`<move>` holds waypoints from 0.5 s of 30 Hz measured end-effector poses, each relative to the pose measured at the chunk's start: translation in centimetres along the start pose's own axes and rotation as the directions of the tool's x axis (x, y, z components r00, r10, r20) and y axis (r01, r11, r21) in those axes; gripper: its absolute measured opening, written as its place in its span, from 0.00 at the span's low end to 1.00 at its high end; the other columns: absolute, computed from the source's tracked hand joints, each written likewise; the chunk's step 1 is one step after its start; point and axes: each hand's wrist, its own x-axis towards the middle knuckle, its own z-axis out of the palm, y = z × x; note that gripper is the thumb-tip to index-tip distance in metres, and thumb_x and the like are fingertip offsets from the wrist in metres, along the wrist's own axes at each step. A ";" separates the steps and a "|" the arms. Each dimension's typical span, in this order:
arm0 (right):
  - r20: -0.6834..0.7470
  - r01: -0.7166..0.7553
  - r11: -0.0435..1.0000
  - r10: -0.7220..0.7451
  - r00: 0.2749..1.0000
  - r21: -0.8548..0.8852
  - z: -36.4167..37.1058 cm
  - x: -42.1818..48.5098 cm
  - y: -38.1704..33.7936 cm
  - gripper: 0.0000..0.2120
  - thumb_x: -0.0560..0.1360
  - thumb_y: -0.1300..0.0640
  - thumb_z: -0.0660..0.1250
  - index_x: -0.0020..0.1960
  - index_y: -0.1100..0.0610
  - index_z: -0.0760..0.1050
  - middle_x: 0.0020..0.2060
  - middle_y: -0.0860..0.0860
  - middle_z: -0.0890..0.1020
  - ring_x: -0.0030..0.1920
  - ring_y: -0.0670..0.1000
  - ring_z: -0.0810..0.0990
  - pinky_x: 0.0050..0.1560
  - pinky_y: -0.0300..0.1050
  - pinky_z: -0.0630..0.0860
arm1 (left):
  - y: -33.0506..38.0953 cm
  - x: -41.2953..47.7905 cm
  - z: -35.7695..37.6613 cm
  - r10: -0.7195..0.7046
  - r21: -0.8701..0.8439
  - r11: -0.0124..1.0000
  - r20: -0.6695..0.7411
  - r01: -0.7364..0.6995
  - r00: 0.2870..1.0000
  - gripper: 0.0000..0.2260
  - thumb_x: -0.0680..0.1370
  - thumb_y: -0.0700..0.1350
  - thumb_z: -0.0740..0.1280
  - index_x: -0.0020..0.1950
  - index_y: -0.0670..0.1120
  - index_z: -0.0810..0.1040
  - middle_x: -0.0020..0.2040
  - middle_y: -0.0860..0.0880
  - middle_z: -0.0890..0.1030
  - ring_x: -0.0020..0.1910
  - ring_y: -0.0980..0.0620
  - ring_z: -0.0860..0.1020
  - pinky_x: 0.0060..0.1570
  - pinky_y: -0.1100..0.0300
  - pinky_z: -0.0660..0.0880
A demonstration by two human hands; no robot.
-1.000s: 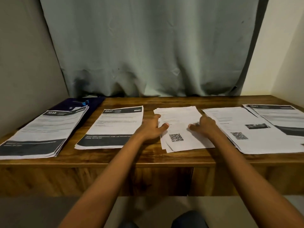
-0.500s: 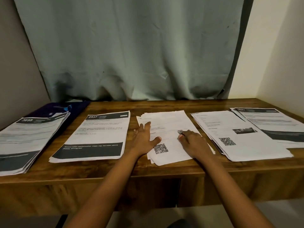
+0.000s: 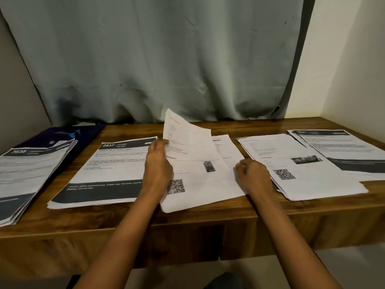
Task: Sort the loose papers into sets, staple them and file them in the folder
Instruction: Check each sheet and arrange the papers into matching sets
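- Papers seen from the head camera lie in piles along a wooden table [image 3: 208,217]; the middle pile [image 3: 204,188] sits at the near edge, between both hands.
- The left hand [image 3: 159,163] pinches the left edge of a lifted sheet [image 3: 187,140], which is tilted up above the middle pile.
- The right hand [image 3: 253,176] rests at that pile's right edge with its fingers curled; whether they grip paper cannot be told.
- To the left lie the 2437 pile [image 3: 108,163] and the 3638 pile [image 3: 27,174], the latter partly covering a dark blue folder [image 3: 62,136].
- To the right lie a QR-code pile [image 3: 308,163] and a far-right pile [image 3: 343,151].
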 end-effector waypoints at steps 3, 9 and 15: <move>0.079 -0.006 1.000 0.006 0.997 0.000 0.0 -0.1 -0.3 0.13 0.77 0.53 0.63 0.49 0.63 0.79 0.44 0.59 0.83 0.46 0.60 0.80 0.49 0.52 0.77 | -0.5 0.0 -0.9 -0.033 0.022 0.999 0.035 0.032 0.999 0.27 0.71 0.24 0.61 0.68 0.40 0.71 0.67 0.41 0.71 0.67 0.45 0.68 0.62 0.64 0.64; 0.155 -0.033 0.999 0.034 0.987 -0.010 -0.3 -0.2 -0.6 0.16 0.77 0.51 0.65 0.59 0.61 0.77 0.51 0.57 0.82 0.51 0.56 0.79 0.54 0.47 0.75 | -0.3 -0.5 -0.6 -0.093 0.057 0.995 0.172 0.084 0.981 0.27 0.72 0.24 0.61 0.70 0.39 0.70 0.68 0.40 0.70 0.67 0.43 0.68 0.64 0.59 0.65; 0.209 -0.141 0.989 0.129 0.969 0.044 -1.0 1.6 -0.9 0.21 0.74 0.49 0.67 0.62 0.59 0.76 0.58 0.56 0.79 0.59 0.57 0.76 0.60 0.51 0.73 | 1.3 -0.8 0.1 -0.173 0.133 0.982 0.314 0.137 0.933 0.27 0.75 0.37 0.66 0.73 0.43 0.63 0.76 0.41 0.55 0.73 0.40 0.59 0.67 0.51 0.64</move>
